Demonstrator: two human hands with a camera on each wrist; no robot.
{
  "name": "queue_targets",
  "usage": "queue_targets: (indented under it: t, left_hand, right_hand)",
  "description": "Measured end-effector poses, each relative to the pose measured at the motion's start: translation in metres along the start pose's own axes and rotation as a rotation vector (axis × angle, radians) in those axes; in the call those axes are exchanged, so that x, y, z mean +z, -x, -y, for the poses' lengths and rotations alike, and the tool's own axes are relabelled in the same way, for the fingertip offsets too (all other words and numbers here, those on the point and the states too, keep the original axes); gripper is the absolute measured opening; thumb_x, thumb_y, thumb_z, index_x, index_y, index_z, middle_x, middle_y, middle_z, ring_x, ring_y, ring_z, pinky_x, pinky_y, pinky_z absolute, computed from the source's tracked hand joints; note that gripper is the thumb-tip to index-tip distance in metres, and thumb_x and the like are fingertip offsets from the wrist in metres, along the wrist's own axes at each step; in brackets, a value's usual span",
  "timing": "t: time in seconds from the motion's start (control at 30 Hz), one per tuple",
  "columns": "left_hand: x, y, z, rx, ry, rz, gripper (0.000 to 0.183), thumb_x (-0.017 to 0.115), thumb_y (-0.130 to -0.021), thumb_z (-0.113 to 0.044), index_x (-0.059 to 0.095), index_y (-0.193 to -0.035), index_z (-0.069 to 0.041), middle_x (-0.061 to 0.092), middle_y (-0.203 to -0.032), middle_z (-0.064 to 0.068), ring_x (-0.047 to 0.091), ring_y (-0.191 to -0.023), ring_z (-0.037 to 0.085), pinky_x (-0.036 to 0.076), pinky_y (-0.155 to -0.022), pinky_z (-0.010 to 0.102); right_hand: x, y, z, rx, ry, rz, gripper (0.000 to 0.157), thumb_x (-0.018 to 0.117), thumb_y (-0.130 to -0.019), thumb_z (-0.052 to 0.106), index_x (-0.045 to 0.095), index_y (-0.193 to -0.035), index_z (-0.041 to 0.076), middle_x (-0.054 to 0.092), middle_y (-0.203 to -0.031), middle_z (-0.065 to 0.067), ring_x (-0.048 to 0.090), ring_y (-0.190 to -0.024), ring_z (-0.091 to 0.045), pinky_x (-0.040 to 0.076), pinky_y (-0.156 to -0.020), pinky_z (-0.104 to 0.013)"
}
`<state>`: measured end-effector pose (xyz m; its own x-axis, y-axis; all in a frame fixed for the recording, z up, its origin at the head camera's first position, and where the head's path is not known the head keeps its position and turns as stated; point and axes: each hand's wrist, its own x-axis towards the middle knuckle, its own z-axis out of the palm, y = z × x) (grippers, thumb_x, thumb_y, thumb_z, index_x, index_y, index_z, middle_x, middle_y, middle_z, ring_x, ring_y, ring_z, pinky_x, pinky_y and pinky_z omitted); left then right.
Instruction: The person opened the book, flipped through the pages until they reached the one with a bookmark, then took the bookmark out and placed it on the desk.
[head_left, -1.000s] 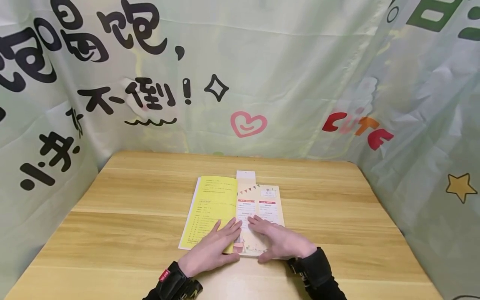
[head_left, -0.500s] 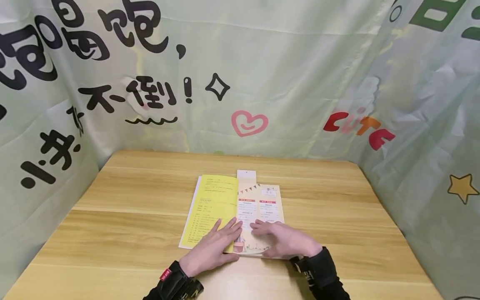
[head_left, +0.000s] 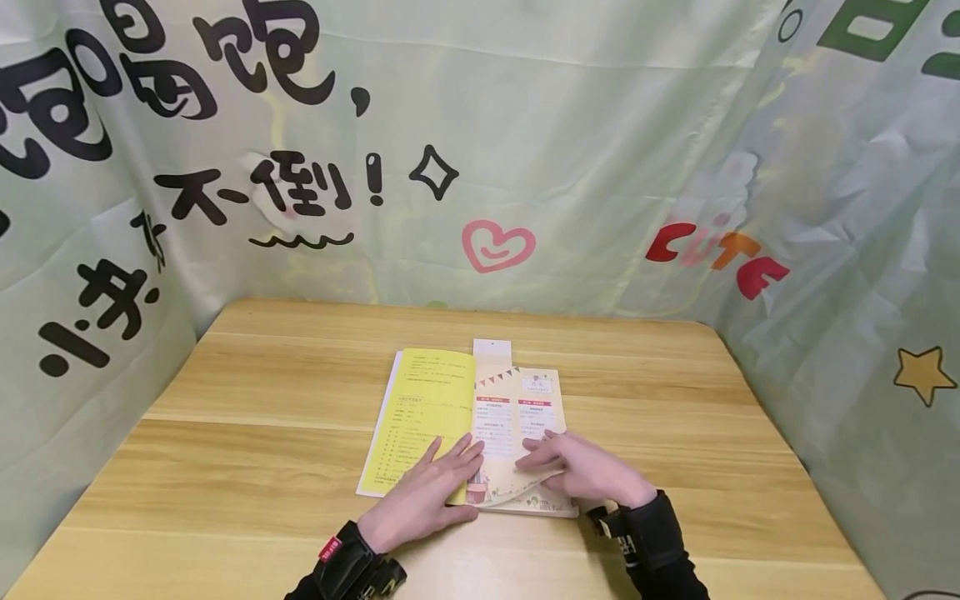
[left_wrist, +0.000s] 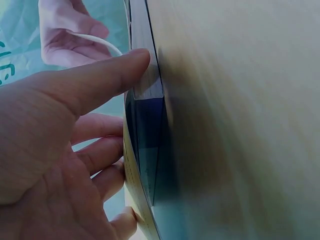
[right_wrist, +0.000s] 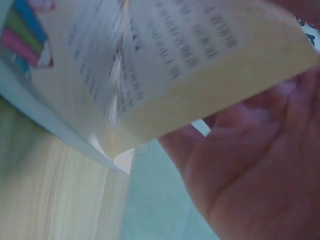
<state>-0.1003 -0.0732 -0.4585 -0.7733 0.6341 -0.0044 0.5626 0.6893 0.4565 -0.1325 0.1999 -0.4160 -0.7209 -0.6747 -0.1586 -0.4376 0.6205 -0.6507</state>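
An open book (head_left: 497, 421) lies on the wooden table, with a yellow left page (head_left: 435, 396) and a cream, illustrated right page of printed text. My left hand (head_left: 422, 502) rests on it near the gutter, fingers extended; in the left wrist view its thumb lies along the bottom edge of the page block (left_wrist: 148, 75). At the lower right corner, my right hand (head_left: 592, 472) pinches a page (right_wrist: 210, 82) between thumb and fingers. That corner is lifted and curved, and another illustrated page (head_left: 546, 502) shows beneath.
A pale strip with a small hole (head_left: 492, 352) sticks out past the book's top edge. Wooden tabletop (head_left: 255, 467) surrounds the book. Printed cloth (head_left: 585, 150) hangs behind the table and along its sides.
My right hand has moved right from lying on the right page to its lower corner and raised that corner. The left hand stays in place.
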Motion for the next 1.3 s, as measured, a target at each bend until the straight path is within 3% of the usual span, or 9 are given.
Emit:
queue_targets:
  t: [0.13,0.3,0.5,0.67,0.97,1.03,1.2,1.3]
  left_hand:
    - [-0.001,0.000,-0.001,0.001,-0.004,0.001,0.068,0.070,-0.093,-0.037,0.048,-0.148,-0.004,0.041,-0.161,0.008,0.030,-0.154,0.025,0.018,-0.128,0.056]
    - [-0.001,0.000,-0.003,0.002,-0.029,-0.005,0.067,0.069,-0.094,-0.038,0.049,-0.148,-0.005,0.042,-0.160,0.008,0.031,-0.154,0.025,0.018,-0.128,0.057]
    - [0.000,0.000,-0.008,0.016,-0.114,-0.040,0.065,0.067,-0.094,-0.041,0.050,-0.148,-0.008,0.046,-0.158,0.008,0.036,-0.152,0.024,0.021,-0.127,0.057]
    - [0.001,0.000,-0.011,0.012,-0.140,-0.055,0.065,0.067,-0.094,-0.040,0.051,-0.148,-0.008,0.046,-0.158,0.008,0.038,-0.151,0.025,0.022,-0.127,0.058]
    - [0.003,0.000,-0.013,-0.003,-0.183,-0.069,0.065,0.066,-0.094,-0.042,0.050,-0.148,-0.009,0.046,-0.158,0.007,0.039,-0.150,0.024,0.022,-0.127,0.058]
    - [0.004,-0.001,-0.013,-0.009,-0.185,-0.070,0.065,0.066,-0.095,-0.043,0.050,-0.148,-0.009,0.046,-0.158,0.006,0.039,-0.150,0.023,0.022,-0.127,0.058]
    - [0.005,-0.002,-0.014,-0.022,-0.183,-0.074,0.064,0.064,-0.096,-0.043,0.050,-0.148,-0.009,0.046,-0.157,0.006,0.039,-0.150,0.022,0.021,-0.127,0.057]
    - [0.006,-0.003,-0.014,-0.026,-0.189,-0.079,0.064,0.063,-0.096,-0.043,0.050,-0.148,-0.009,0.046,-0.157,0.006,0.040,-0.150,0.021,0.021,-0.127,0.057]
  right_hand:
    - [-0.002,0.000,-0.003,-0.031,0.066,-0.078,0.041,0.064,-0.078,-0.013,0.076,-0.113,0.005,0.073,-0.122,-0.014,0.058,-0.132,-0.040,0.025,-0.119,-0.068]
    - [-0.003,0.001,-0.002,-0.032,0.099,-0.151,0.057,0.054,-0.067,-0.021,0.076,-0.112,0.007,0.073,-0.122,-0.014,0.059,-0.130,-0.041,0.026,-0.119,-0.069]
    - [-0.003,0.000,0.000,-0.111,0.150,-0.254,0.065,0.049,-0.063,-0.027,0.076,-0.113,0.005,0.076,-0.118,-0.011,0.067,-0.120,-0.034,0.029,-0.119,-0.064]
    - [-0.003,-0.001,-0.002,-0.196,0.189,-0.339,0.060,0.053,-0.065,-0.028,0.077,-0.110,0.004,0.077,-0.112,-0.010,0.071,-0.112,-0.031,0.032,-0.116,-0.066]
    - [-0.002,-0.004,-0.001,-0.277,0.249,-0.475,0.053,0.061,-0.065,-0.026,0.078,-0.106,0.005,0.079,-0.106,-0.006,0.071,-0.109,-0.028,0.033,-0.115,-0.064]
    - [-0.002,-0.005,0.000,-0.294,0.267,-0.513,0.053,0.063,-0.066,-0.026,0.078,-0.105,0.006,0.080,-0.105,-0.004,0.071,-0.110,-0.028,0.034,-0.116,-0.060]
    - [-0.001,-0.005,0.001,-0.357,0.299,-0.626,0.052,0.066,-0.066,-0.026,0.078,-0.106,0.005,0.079,-0.104,-0.006,0.069,-0.112,-0.032,0.023,-0.129,-0.033]
    - [-0.001,-0.007,0.001,-0.405,0.310,-0.686,0.052,0.067,-0.065,-0.026,0.077,-0.106,0.004,0.079,-0.106,-0.009,0.068,-0.113,-0.035,0.021,-0.130,-0.027]
